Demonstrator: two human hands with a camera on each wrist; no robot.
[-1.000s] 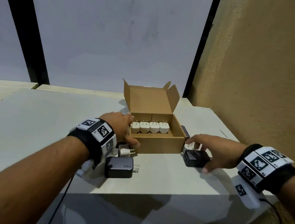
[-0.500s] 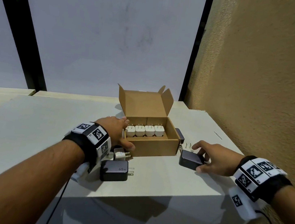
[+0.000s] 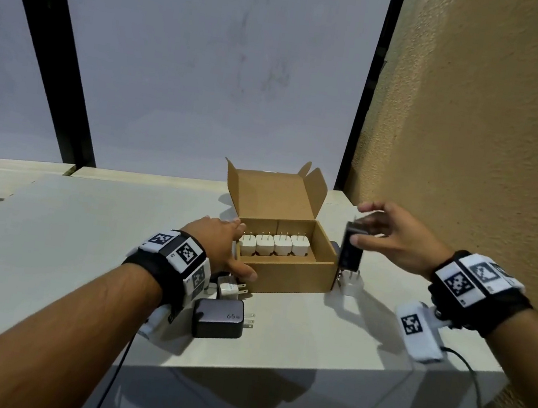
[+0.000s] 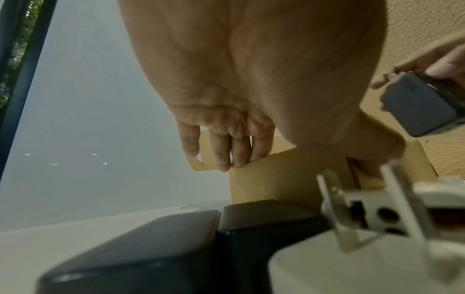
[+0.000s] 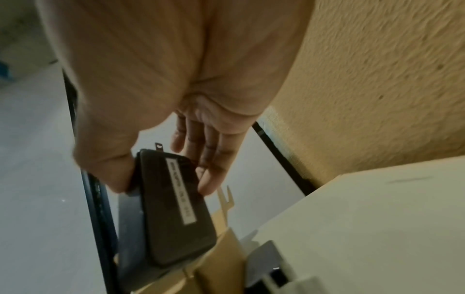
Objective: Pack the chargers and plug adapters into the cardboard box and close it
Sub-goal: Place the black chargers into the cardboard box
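Note:
The open cardboard box stands on the table with its lid upright. A row of white plug adapters fills its back half, prongs up. My left hand rests against the box's front-left corner, fingers straight along the left wall and thumb along the front. My right hand grips a black charger on end in the air just right of the box; it also shows as the charger between thumb and fingers. Below it a white adapter stands on the table.
A black 65 W charger and a small white charger lie on the table under my left wrist. Another dark charger peeks from behind the box's right wall. A rough tan wall runs close on the right; the table's front edge is near.
My right hand has lifted the black charger off the table and turned it on end beside the box, uncovering the white adapter. The left hand stays at the box's corner.

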